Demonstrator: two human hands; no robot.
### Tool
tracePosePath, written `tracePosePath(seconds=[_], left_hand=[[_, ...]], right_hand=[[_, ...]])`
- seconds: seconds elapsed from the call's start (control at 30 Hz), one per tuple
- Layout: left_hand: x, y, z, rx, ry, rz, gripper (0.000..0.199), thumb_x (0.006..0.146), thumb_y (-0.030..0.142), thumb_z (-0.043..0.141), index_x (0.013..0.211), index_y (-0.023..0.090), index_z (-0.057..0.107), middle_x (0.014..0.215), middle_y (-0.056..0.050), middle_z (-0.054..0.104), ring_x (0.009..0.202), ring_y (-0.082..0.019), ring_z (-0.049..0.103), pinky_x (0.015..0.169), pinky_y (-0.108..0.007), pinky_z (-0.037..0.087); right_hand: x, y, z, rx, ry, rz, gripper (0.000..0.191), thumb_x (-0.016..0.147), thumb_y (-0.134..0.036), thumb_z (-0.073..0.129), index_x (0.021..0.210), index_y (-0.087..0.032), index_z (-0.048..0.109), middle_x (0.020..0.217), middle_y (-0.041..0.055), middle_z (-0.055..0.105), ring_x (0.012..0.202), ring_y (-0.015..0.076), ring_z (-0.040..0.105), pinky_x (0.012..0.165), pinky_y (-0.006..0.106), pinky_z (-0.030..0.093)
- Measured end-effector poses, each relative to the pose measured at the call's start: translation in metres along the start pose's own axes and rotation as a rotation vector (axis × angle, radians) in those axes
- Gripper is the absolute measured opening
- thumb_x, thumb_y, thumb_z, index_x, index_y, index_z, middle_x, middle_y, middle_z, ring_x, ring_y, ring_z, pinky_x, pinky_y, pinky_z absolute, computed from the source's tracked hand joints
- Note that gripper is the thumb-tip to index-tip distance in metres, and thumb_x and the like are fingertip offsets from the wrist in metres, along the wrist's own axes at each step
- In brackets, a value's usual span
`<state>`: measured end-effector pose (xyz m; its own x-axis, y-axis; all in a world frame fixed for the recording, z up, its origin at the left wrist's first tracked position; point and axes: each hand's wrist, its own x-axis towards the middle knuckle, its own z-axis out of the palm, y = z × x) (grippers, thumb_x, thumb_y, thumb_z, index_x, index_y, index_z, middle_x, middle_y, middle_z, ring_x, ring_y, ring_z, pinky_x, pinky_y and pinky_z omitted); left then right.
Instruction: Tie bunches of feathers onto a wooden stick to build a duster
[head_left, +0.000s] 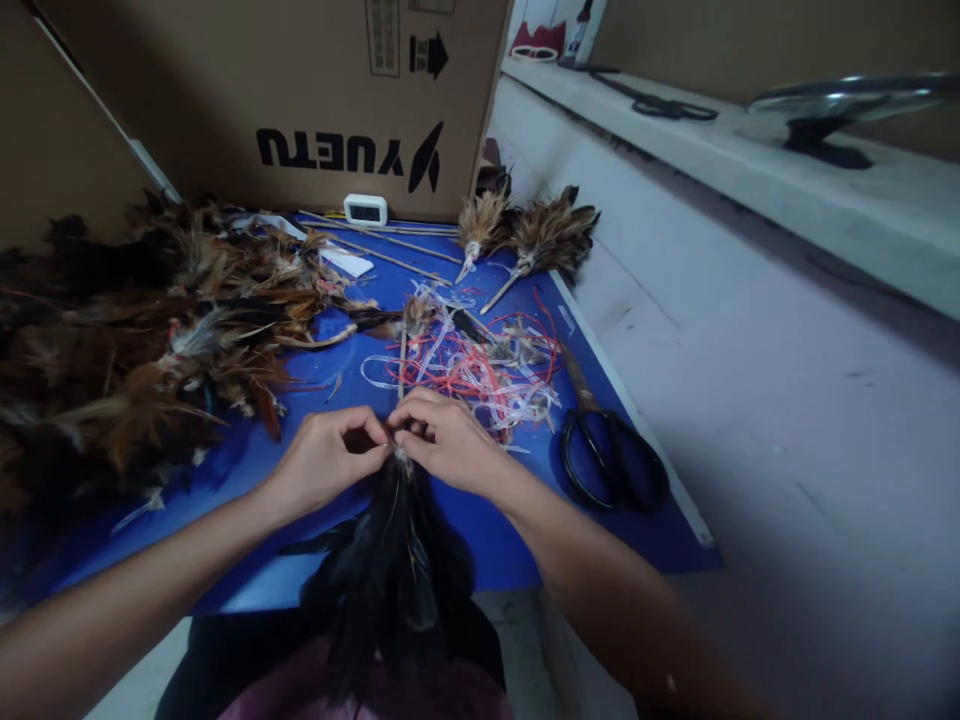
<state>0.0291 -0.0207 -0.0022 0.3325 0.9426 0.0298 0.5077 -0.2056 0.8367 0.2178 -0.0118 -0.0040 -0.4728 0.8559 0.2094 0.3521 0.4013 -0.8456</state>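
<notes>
One bunch of dark feathers [394, 570] hangs over the blue counter [480, 530] edge, quill end pinched between both hands: left grip [330, 462] and right grip [448, 440] clamped together on it. Tangled ribbon [469, 370] just beyond, scissors [611, 450] right.

Dark feather bundle [397, 570], black and glossy, hanging down toward the lap from the blue mat's near edge, quill ends gathered at top, pinched between fingertips of both hands.
</notes>
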Motion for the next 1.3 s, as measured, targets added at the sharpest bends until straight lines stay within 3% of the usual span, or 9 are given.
tracePosePath(seconds=[0.27,0.4,0.63,0.93,1.07,1.3], left_hand=[[-0.007,0.002,0.005,0.255,0.092,0.298,0.01,0.08,0.019,0.059,0.074,0.02,0.066,0.077,-0.001,0.072,0.072,-0.014,0.066,0.07,-0.023,0.049],[-0.008,0.0,0.008,0.317,0.16,0.379,0.009,0.079,0.018,0.059,0.075,0.022,0.067,0.079,-0.001,0.073,0.073,-0.014,0.068,0.071,-0.023,0.05],[-0.006,-0.001,0.011,0.482,0.168,0.512,0.011,0.084,0.018,0.056,0.078,0.022,0.064,0.081,-0.001,0.073,0.077,-0.014,0.069,0.074,-0.022,0.051],[0.002,-0.021,0.006,0.586,0.198,0.903,0.015,0.082,0.007,0.061,0.093,0.017,0.062,0.089,-0.005,0.07,0.082,-0.014,0.068,0.076,-0.024,0.054],[0.003,-0.02,0.005,0.59,0.19,0.94,0.016,0.08,0.006,0.063,0.093,0.016,0.061,0.089,-0.007,0.069,0.084,-0.016,0.067,0.077,-0.027,0.056],[0.001,-0.015,0.007,0.612,0.246,0.9,0.01,0.082,0.009,0.063,0.087,0.017,0.06,0.087,-0.003,0.069,0.078,-0.011,0.067,0.073,-0.021,0.055]], right_hand=[[0.003,0.007,-0.001,0.043,0.013,0.026,0.012,0.074,-0.005,0.059,0.074,-0.015,0.066,0.087,0.0012,0.06,0.073,0.0084,0.055,0.07,0.024,0.044],[0.003,0.006,-0.002,0.05,0.028,0.041,0.011,0.074,-0.005,0.062,0.073,-0.015,0.067,0.087,0.0014,0.061,0.073,0.0085,0.054,0.071,0.025,0.045],[0.003,0.005,-0.002,0.022,0.045,0.046,0.015,0.071,-0.002,0.061,0.078,-0.013,0.07,0.084,0.0028,0.062,0.073,0.0099,0.055,0.072,0.026,0.045],[0.004,0.006,-0.003,0.005,0.025,0.046,0.02,0.07,0.0,0.058,0.081,-0.012,0.071,0.086,0.0035,0.063,0.073,0.0097,0.056,0.072,0.025,0.045],[0.004,0.005,-0.006,0.0,-0.005,0.062,0.02,0.071,0.001,0.059,0.082,-0.011,0.071,0.088,0.0048,0.063,0.076,0.0104,0.057,0.073,0.025,0.045],[0.004,0.007,-0.009,-0.008,0.001,0.017,0.015,0.073,0.001,0.058,0.075,-0.012,0.067,0.085,0.003,0.062,0.073,0.009,0.055,0.071,0.023,0.042]])
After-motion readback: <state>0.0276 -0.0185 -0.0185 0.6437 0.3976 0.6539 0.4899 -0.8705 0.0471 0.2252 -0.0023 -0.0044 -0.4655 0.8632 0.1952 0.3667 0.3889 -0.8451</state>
